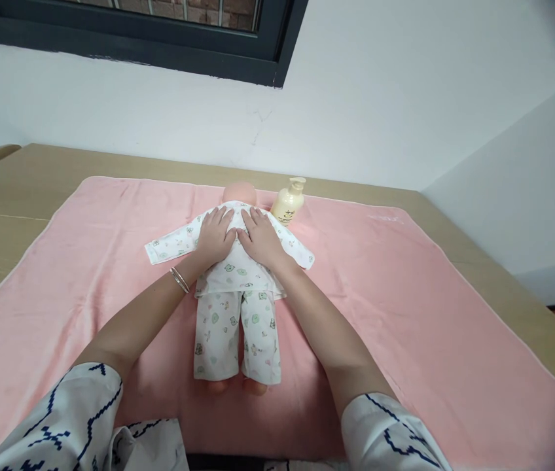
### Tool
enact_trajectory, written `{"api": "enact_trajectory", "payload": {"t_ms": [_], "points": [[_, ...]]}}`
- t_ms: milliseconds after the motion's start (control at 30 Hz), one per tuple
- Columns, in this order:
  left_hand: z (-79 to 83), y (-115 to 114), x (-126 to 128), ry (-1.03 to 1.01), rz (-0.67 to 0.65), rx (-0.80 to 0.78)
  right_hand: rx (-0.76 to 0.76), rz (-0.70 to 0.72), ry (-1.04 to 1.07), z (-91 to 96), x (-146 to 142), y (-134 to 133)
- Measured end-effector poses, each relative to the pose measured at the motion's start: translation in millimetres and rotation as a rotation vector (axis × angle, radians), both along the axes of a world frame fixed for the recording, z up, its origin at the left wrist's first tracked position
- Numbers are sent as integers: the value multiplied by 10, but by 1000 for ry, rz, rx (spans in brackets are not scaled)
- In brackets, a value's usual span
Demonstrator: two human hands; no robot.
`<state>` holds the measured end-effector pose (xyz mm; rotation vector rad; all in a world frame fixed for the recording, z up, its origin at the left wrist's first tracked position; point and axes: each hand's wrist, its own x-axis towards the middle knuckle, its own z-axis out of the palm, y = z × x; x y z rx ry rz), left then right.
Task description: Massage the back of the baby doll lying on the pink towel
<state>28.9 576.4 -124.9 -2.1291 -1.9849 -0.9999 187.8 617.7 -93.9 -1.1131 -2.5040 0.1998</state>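
A baby doll [238,278] in a white printed top and trousers lies stretched out, its bald head [239,191] away from me and its feet toward me. No face shows on it. Both sleeves spread out to the sides. My left hand [215,237] rests flat on the left of its upper body, fingers extended. Mirroring it, my right hand [260,239] lies flat on the right side, with the two thumbs close together near the middle. A pale yellow pump bottle [288,201] stands upright just beyond the doll's right shoulder area.
Under the doll a pink blanket [380,294] covers much of the wooden table [56,163], with some creases at left. Behind the table rises a white wall [356,118] with a dark-framed window [160,49].
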Motion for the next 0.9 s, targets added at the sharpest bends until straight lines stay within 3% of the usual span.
{"api": "enact_trajectory", "payload": {"t_ms": [167, 533, 900], "points": [[30, -20, -17, 30, -12, 41, 25, 37, -49, 47, 41, 28], [15, -93, 71, -8, 80, 196, 146, -166, -129, 170, -71, -319], [-1, -18, 13, 64, 35, 92, -44, 70, -23, 70, 71, 79]]}}
